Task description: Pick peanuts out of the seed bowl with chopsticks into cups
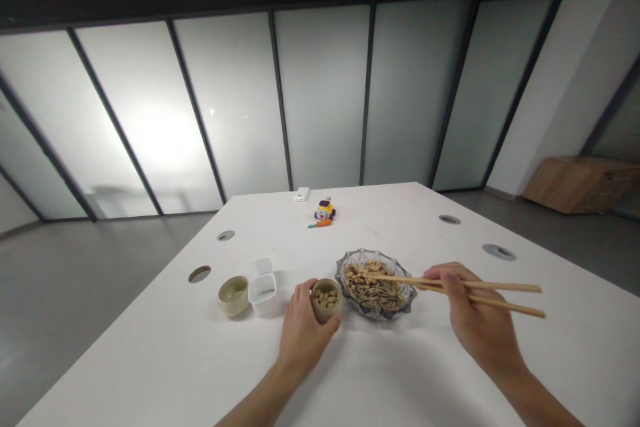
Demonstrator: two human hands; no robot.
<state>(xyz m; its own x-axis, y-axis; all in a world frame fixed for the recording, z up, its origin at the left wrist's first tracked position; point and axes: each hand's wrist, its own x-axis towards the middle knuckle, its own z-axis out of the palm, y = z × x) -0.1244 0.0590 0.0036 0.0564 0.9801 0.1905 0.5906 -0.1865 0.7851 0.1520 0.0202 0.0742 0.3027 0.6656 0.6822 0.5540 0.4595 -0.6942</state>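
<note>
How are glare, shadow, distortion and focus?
Head view: glare whitens a frosted panel at left; head view: soft shadow on the white table in front of the glass bowl; head view: panel frames lean outward, likely lens distortion; head view: right hand slightly soft.

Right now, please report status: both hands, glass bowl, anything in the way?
Left hand around small cup. Right hand holding chopsticks, tips over filled glass bowl. Besides chopsticks, nothing seen covering bowl.

The 2 cups [327,316] are olive-beige, the chopsticks [493,285] tan, the table [200,353] white.
</note>
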